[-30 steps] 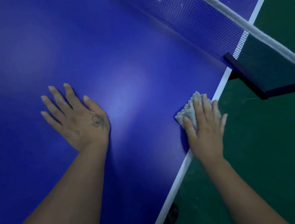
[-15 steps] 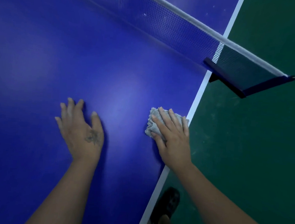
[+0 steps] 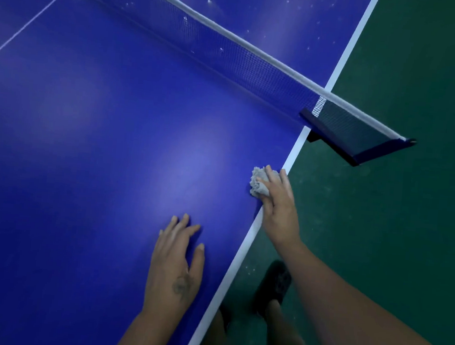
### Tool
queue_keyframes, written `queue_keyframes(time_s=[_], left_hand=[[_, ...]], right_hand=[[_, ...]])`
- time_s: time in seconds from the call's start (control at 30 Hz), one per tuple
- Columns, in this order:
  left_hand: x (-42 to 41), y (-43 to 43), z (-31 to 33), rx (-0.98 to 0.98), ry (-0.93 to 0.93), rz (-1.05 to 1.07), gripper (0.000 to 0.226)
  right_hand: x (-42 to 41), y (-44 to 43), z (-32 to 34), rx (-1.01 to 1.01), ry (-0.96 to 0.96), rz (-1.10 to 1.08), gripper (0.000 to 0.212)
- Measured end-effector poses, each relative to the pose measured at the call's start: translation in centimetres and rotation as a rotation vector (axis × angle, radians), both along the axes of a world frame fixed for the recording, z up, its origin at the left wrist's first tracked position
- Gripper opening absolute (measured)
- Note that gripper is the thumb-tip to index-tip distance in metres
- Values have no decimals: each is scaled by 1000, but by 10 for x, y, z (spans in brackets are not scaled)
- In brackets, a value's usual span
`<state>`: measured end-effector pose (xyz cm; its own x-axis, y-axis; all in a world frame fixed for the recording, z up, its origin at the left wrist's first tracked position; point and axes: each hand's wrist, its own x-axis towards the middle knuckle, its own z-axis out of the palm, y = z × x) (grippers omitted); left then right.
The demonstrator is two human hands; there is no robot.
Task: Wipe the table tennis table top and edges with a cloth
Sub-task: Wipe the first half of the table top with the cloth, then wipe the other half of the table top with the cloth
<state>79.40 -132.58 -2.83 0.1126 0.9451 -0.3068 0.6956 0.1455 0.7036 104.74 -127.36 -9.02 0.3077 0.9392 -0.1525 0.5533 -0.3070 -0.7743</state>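
Note:
The blue table tennis table (image 3: 92,145) fills the left of the head view, with a white line along its right edge (image 3: 245,244). My right hand (image 3: 279,206) presses a crumpled grey cloth (image 3: 258,183) onto the top, right beside that edge line and a short way before the net. The fingers cover most of the cloth. My left hand (image 3: 177,263) lies flat on the blue top, fingers spread, holding nothing, nearer to me and left of the cloth.
The net (image 3: 230,52) crosses the table at the back, and its dark blue clamp post (image 3: 360,136) sticks out past the edge. Green floor (image 3: 397,213) lies on the right. My leg and dark shoe (image 3: 275,282) stand beside the table edge. White specks dot the far half.
The view has pulled back and shifted, showing more of the table. My right hand with the cloth sits on the edge line again after a sweep inward. My left hand rests closer to the edge.

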Motion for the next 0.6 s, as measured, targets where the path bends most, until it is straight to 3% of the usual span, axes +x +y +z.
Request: queue_keyframes(time_s=[0.17,0.27,0.4,0.6], left_hand=[[18,14,15,-89,21,-86,40],[37,18,25,-90,89,-115,42],[75,17,40,-142,100,13,42],[166,15,79,-194,57,135,53]], right_hand=[[66,4,14,-84,-52,93,53],[118,1,16,-158,-63,72,44],[173,-17,30,-221,9,120,36],[242,-46,75,-148,108,130,38]])
